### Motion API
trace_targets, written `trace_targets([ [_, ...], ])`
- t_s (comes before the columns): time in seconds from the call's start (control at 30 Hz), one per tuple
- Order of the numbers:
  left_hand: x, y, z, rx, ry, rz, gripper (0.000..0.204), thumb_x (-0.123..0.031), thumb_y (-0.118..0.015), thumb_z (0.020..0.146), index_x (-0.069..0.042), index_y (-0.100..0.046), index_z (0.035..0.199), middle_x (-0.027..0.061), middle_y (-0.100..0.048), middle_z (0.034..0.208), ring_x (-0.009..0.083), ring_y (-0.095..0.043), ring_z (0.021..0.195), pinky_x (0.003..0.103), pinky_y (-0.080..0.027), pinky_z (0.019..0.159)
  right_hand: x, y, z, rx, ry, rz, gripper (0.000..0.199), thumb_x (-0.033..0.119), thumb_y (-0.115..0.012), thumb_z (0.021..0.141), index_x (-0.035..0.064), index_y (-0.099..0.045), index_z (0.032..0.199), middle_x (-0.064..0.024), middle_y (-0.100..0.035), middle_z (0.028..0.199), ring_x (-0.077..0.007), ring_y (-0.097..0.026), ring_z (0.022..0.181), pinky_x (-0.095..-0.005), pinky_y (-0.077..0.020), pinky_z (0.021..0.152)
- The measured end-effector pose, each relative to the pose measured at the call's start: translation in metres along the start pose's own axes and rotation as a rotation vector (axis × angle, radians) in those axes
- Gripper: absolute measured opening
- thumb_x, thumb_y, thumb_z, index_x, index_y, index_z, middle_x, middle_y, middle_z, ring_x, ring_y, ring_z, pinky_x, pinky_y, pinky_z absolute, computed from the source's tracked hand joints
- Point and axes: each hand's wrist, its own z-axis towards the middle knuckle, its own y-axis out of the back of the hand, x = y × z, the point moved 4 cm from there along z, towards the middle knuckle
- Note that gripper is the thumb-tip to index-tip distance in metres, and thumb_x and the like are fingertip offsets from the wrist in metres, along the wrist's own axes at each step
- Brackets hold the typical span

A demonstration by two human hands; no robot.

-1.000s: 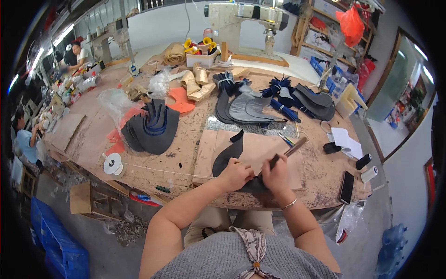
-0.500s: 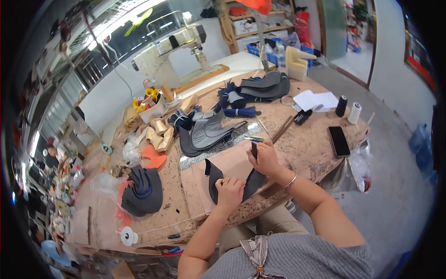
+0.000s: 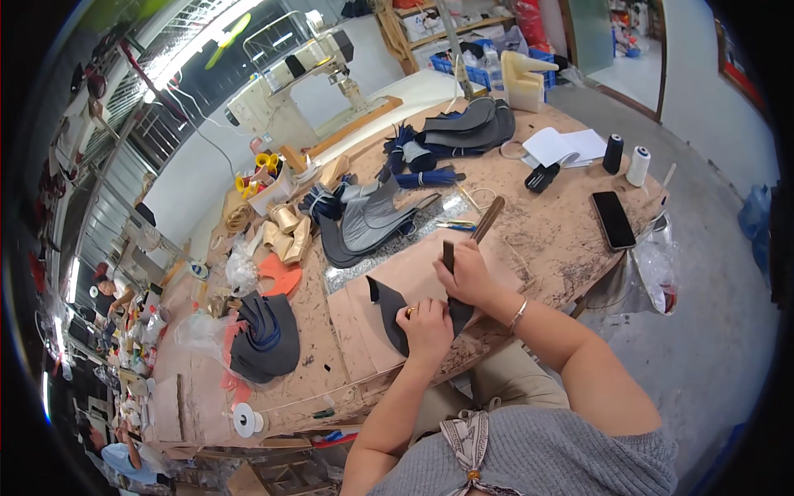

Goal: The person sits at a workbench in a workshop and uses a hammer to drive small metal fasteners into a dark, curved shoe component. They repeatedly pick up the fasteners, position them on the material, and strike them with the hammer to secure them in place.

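Note:
A curved dark grey fabric piece (image 3: 390, 312) lies on a pale tan board (image 3: 351, 318) at the table's near edge. My left hand (image 3: 426, 328), a ring on one finger, rests on this piece with its fingers bent and pressed down on it. Just to the right, my right hand (image 3: 467, 274) is closed round a flat dark strip-like tool (image 3: 447, 255), whose end sticks up above the fist. The tool's lower end is hidden. Beyond that hand lies a brown stick (image 3: 490, 217), beside small scissors-like snips (image 3: 455, 226).
Stacked grey pieces lie at the left (image 3: 265, 339) and farther back (image 3: 368, 223). A phone (image 3: 612, 219), thread spools (image 3: 638, 165) and paper (image 3: 550, 147) lie right. Behind stand a sewing machine (image 3: 289, 83) and a box of yellow-handled scissors (image 3: 269, 194). A white reel (image 3: 246, 420) sits front left.
My view has shifted a little. Both hands remain at the grey piece, with the left now closer to the right. The brown stick appears nearer to the snips.

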Motion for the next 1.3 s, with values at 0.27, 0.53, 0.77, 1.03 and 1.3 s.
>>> trace_targets([
  [0.27,0.012,0.009,-0.007,0.021,-0.103,-0.074,0.009,-0.011,-0.065,0.081,-0.015,-0.066,0.089,-0.0006,-0.063,0.094,0.0208,-0.059,0.100,0.047,-0.031,0.096,0.017,0.006,0.014,0.102,0.070,0.058,0.018,0.015,-0.070,0.085,0.0071,-0.057,0.075,-0.0070,-0.059,0.068,-0.0279,-0.058,0.067,-0.0401,-0.0393,0.078],
  [0.53,0.002,0.005,-0.008,-0.008,-0.130,0.091,0.007,-0.010,-0.063,0.081,-0.011,-0.064,0.087,0.0036,-0.060,0.088,0.0211,-0.060,0.093,0.048,-0.031,0.097,0.014,-0.004,0.009,0.090,0.006,0.101,0.022,0.010,-0.068,0.084,0.0086,-0.056,0.066,-0.0052,-0.056,0.062,-0.0292,-0.053,0.064,-0.0416,-0.0371,0.076],
  [0.77,-0.012,-0.007,-0.007,-0.028,0.106,0.074,0.006,-0.015,-0.067,0.081,-0.012,-0.063,0.085,0.0038,-0.062,0.088,0.0236,-0.060,0.095,0.047,-0.032,0.095,0.016,0.007,-0.002,-0.102,0.073,-0.045,0.018,0.013,-0.072,0.082,0.0076,-0.059,0.070,-0.0092,-0.060,0.068,-0.0319,-0.057,0.070,-0.0401,-0.0390,0.075],
  [1.03,-0.002,0.013,-0.013,-0.038,-0.129,-0.005,0.005,-0.012,-0.067,0.082,-0.013,-0.063,0.085,0.0018,-0.062,0.089,0.0221,-0.060,0.094,0.048,-0.032,0.095,0.033,0.021,0.008,-0.042,0.110,-0.004,0.015,0.014,-0.068,0.085,0.0071,-0.061,0.074,-0.0078,-0.059,0.066,-0.0301,-0.057,0.068,-0.0399,-0.0391,0.077],
  [1.3,-0.001,0.008,-0.019,-0.055,-0.005,-0.018,0.006,-0.013,-0.067,0.082,-0.012,-0.062,0.086,0.0046,-0.061,0.087,0.0245,-0.061,0.087,0.050,-0.032,0.096,0.032,0.015,0.001,0.013,0.136,0.000,0.012,0.011,-0.069,0.083,0.0080,-0.060,0.076,-0.0055,-0.059,0.069,-0.0281,-0.056,0.068,-0.0398,-0.0391,0.077],
])
